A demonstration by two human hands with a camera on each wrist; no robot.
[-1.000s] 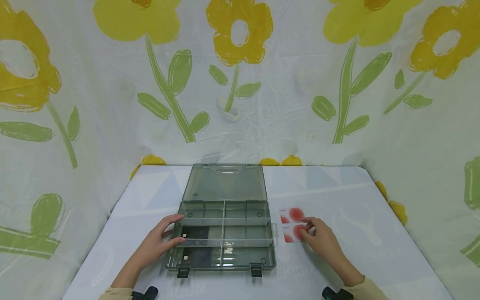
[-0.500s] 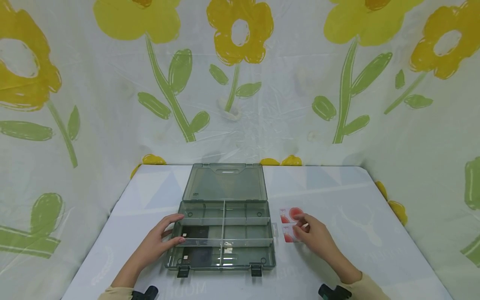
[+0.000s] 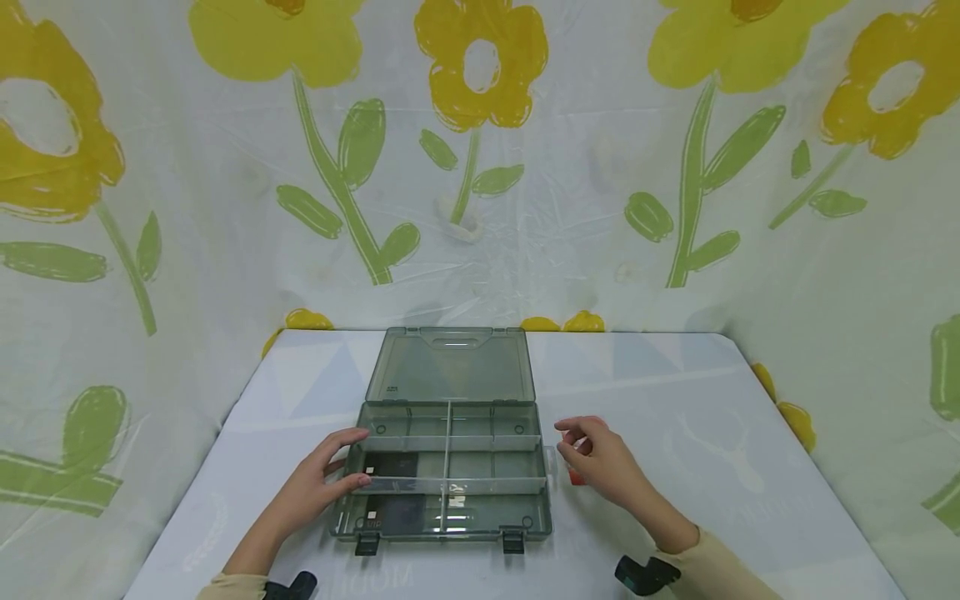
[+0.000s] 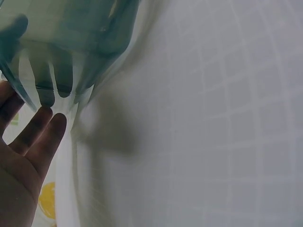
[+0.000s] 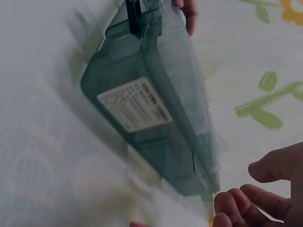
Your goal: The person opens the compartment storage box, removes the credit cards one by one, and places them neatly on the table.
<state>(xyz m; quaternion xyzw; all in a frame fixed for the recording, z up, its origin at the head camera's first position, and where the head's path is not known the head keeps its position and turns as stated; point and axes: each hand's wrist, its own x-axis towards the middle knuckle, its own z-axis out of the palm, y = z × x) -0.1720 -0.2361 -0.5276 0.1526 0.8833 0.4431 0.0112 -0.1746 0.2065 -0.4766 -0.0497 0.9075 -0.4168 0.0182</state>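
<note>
A smoky grey-green plastic organizer box [image 3: 495, 508] lies with its lid [image 3: 450, 362] folded back. Along its left side, my left hand [image 3: 315, 475] rests with thumb and index finger spread at the rim. In the left wrist view, the other fingertips [image 4: 57, 124] reach the side wall, fairly straight. Just right of the box hovers my right hand [image 3: 600, 458], fingers loosely bent. The right wrist view shows its thumb [image 5: 270, 166] apart from the fingers, nothing between them. Beneath that hand are two red-and-white cards, mostly hidden; a red corner of the nearer card [image 3: 576, 477] shows.
Dark flat pieces, one in the middle left compartment [image 3: 393, 464] and one in the front left [image 3: 397, 510], lie inside the box. Two black latches [image 3: 513, 543] hang at its front edge. A pale patterned cloth covers the table [image 3: 675, 400]; a flowered curtain [image 3: 562, 208] stands behind.
My right hand has shifted left from the two cards toward the box's right edge, now covering more of the cards. My left hand and the box stay where they were.
</note>
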